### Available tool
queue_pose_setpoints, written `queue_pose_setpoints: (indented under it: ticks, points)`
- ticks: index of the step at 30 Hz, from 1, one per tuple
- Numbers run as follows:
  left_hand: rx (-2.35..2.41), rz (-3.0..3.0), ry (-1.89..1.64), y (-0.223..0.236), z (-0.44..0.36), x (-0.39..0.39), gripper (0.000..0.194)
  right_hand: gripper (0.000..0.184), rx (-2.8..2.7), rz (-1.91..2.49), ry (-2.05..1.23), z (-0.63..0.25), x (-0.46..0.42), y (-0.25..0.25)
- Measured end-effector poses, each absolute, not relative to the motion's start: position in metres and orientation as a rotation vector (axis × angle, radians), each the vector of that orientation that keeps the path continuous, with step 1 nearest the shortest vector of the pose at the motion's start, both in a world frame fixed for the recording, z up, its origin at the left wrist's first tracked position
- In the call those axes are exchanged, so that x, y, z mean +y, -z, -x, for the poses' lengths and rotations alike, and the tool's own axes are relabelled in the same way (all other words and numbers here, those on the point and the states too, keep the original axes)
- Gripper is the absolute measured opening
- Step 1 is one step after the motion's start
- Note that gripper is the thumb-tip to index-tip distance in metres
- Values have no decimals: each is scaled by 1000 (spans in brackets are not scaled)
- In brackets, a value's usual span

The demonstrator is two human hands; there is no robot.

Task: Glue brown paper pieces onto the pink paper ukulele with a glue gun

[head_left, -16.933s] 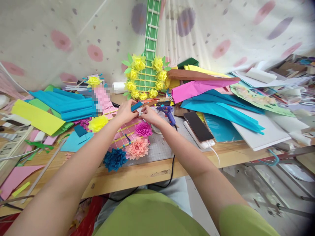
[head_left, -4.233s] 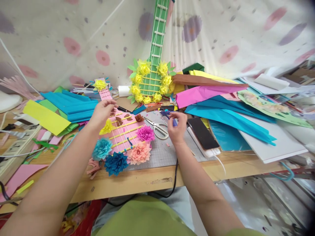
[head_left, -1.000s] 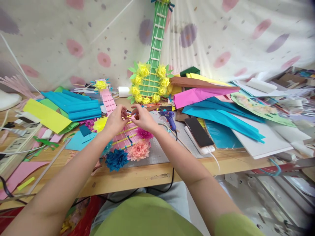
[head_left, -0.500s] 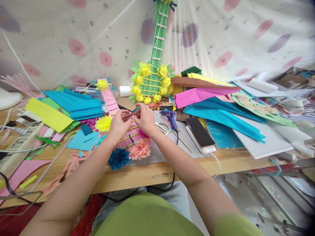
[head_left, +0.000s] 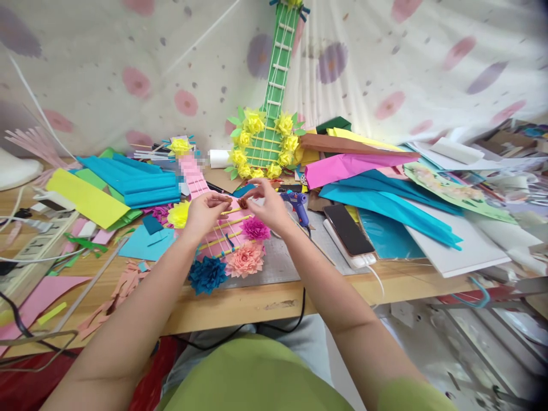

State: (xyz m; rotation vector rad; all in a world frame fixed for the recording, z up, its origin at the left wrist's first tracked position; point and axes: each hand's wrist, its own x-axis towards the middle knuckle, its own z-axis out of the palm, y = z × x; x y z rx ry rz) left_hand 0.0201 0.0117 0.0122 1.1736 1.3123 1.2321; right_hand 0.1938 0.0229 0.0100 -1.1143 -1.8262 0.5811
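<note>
Over a pink paper guitar, my left hand pinches a small piece of brown paper between thumb and fingertips. My right hand faces it, its curved fingers closed on a small crumpled brown paper piece; whether the two pieces join I cannot tell. Paper flowers edge the guitar body: a yellow one partly behind my left hand, a magenta one below my right hand, a peach one and a dark blue one nearest me.
A green paper guitar with yellow flowers leans on the curtain. A purple glue gun and a phone on a white power bank lie to the right. Blue crepe paper, peach scraps and a power strip crowd the left.
My hands have moved apart, the right one rightward, uncovering the magenta flower and brown paper at the fingertips. The guitars have stayed in place.
</note>
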Motion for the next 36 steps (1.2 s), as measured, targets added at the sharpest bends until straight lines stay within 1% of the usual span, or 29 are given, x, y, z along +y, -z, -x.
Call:
queue_pose_setpoints:
  ticks: [2,4,6,7,9,13,18,20,23,25,28,31,34,36]
  points:
    - [1348,-1171,-1233,-12,-17,11,32,33,-1672,1143,-438,-219,26,-14]
    - [1381,-1147,-1224,-11,-14,11,31,31,-1485,1237,-220,-247,30,-11]
    - [1406,-1125,-1215,-11,-12,11,30,38,-1358,1372,-82,-272,35,-1]
    - [1422,-1122,-1214,-11,-11,10,29,44,-1339,1447,-73,-281,37,7]
    - [1465,-1134,-1219,-13,-10,10,27,54,-1356,1593,-146,-293,41,26]
    - [1533,-1192,-1231,-17,-8,9,23,64,-1435,1775,-390,-294,43,54]
    - [1523,-1220,-1256,-18,-4,9,22,71,-1300,1878,-422,-289,45,60]
    - [1512,-1216,-1254,-15,-3,10,21,67,-1290,1960,-460,-289,46,60]
    - [1493,-1250,-1227,-9,-1,12,18,45,-1347,2079,-510,-291,48,62]
    - [1508,-1299,-1182,-5,0,13,15,36,-1372,2065,-509,-292,48,60]
    - [1547,-1370,-1114,-2,2,14,12,36,-1306,1886,-544,-290,47,51]
    - [1566,-1398,-1069,-3,2,17,15,39,-1317,1616,-756,-280,41,31]
    - [1570,-1409,-1007,-5,1,19,21,42,-1530,1446,-933,-264,31,6]
    - [1573,-1400,-975,-5,-1,21,24,41,-1662,1415,-966,-252,24,-7]
